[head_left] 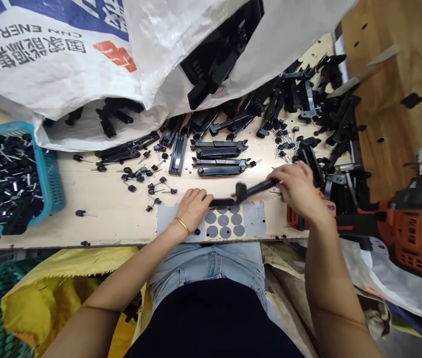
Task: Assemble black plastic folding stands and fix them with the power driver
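A black hinged plastic arm (259, 188) spans the space between my hands, just over the near edge of the table. My left hand (193, 210), with a gold bangle at the wrist, is closed on its left end. At the right end, my right hand (296, 189) grips the raised section with its fingers. Beneath lies a grey sheet with round dots (254, 222). Beyond it, several folded black arms (221, 171) lie side by side. Black-headed screws (142, 174) are scattered to the left of these.
At the left stands a blue basket (54, 184) full of black-headed screws. A white woven bag (151, 44) holding black parts covers the back. More black arms (308, 94) are heaped at the back right. An orange power tool (405, 233) is at the right, near my forearm.
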Action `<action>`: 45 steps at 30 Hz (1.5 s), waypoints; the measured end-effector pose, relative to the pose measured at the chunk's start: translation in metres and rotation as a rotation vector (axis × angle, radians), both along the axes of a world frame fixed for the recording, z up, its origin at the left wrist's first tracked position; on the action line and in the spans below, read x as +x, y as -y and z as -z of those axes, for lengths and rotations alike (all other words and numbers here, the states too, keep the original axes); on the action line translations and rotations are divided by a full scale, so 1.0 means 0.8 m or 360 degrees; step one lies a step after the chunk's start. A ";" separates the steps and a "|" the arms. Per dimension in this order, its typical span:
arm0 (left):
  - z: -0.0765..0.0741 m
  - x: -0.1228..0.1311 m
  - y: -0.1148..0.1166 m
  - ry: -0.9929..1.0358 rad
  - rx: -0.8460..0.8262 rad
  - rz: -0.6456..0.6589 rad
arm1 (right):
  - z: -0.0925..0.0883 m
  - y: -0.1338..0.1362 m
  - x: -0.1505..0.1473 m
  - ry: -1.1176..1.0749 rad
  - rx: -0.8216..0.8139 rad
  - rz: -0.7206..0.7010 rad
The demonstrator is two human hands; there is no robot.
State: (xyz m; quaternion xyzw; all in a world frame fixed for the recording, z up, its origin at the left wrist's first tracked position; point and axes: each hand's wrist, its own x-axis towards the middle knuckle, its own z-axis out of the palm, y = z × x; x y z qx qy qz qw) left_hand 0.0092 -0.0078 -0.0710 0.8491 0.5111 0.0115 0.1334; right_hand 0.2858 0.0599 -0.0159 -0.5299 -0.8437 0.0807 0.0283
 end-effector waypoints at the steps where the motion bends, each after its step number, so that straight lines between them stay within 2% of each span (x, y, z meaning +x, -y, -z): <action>1: -0.002 -0.005 0.001 -0.0030 -0.0035 -0.0084 | 0.003 0.013 -0.002 0.0026 -0.0054 -0.0115; 3: -0.004 -0.010 0.002 -0.0042 -0.0088 -0.0183 | 0.011 0.031 -0.007 0.0056 -0.0085 -0.0219; 5: -0.005 -0.009 0.002 -0.0024 -0.0114 -0.0202 | 0.016 0.043 -0.016 0.0006 -0.0027 -0.0112; 7: -0.004 -0.001 0.000 -0.0014 -0.0125 -0.0193 | 0.018 0.057 -0.028 -0.0081 -0.0004 0.0232; 8: -0.004 0.003 -0.001 -0.0009 -0.0133 -0.0197 | 0.018 0.065 -0.036 -0.0114 -0.0076 0.0436; 10: -0.003 0.015 -0.001 0.0042 -0.0149 -0.0219 | 0.023 0.080 -0.054 -0.0173 -0.0345 0.0808; 12: -0.003 0.026 0.004 0.0178 -0.0172 -0.0233 | 0.033 0.091 -0.071 -0.0301 -0.0549 0.1086; 15: -0.007 0.041 0.016 0.0462 -0.0337 -0.0312 | 0.048 0.097 -0.090 -0.0929 -0.0696 0.1335; 19: -0.016 0.045 0.031 0.0849 -0.0643 -0.0573 | 0.043 0.096 -0.101 -0.1941 -0.0949 0.1397; 21: -0.021 0.043 0.038 0.1021 -0.0705 -0.0619 | 0.034 0.095 -0.108 -0.2363 -0.0915 0.1507; 23: -0.024 0.041 0.044 0.1113 -0.0753 -0.0632 | 0.028 0.095 -0.117 -0.2572 -0.0862 0.1557; 26: -0.029 0.041 0.054 0.1099 -0.0778 -0.0604 | 0.026 0.094 -0.131 -0.2547 -0.0842 0.1531; 29: -0.032 0.041 0.061 0.1031 -0.0717 -0.0532 | 0.027 0.095 -0.138 -0.2510 -0.0938 0.1505; 34: -0.032 0.034 0.079 0.0881 -0.0643 -0.0404 | 0.026 0.097 -0.130 -0.2459 -0.1252 0.1376; 38: -0.035 0.034 0.101 0.0844 -0.0539 -0.0339 | 0.026 0.105 -0.121 -0.2265 -0.1557 0.1133; 40: -0.037 0.038 0.109 0.0824 -0.0485 -0.0388 | 0.027 0.111 -0.123 -0.2285 -0.1495 0.1141; 43: -0.039 0.045 0.115 0.0750 -0.0472 -0.0499 | 0.030 0.117 -0.132 -0.2408 -0.1319 0.1301; 45: -0.040 0.048 0.117 0.0707 -0.0504 -0.0516 | 0.032 0.116 -0.136 -0.2410 -0.1347 0.1328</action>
